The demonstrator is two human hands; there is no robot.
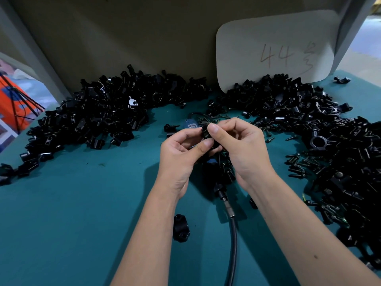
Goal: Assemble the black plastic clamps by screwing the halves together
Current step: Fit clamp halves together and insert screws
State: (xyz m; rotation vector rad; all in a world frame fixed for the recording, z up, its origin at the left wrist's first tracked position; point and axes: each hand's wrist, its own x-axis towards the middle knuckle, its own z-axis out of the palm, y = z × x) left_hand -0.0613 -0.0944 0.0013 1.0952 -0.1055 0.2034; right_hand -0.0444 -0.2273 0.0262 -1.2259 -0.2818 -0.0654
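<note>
Head view: both hands meet above the middle of the teal surface (82, 203), and the clamp (206, 132) sits between them, lifted off the surface. The left hand (181, 155) pinches it from the left and below, thumb tip pressed on its near side. The right hand (241, 145) pinches it from the right and above, thumb on top, fingers curled behind. Neither hand is nearer; both are touching it. The clamp is mostly hidden by the fingers, so its long axis and whether a screw is already started cannot be told.

Loose screws (294, 164) lie near the right hand, to its right. The driver (218, 174) with its cable lies directly below the hands. Piles of halves (99, 112) flank the work, left and right. The next reach probably falls to the right hand.
</note>
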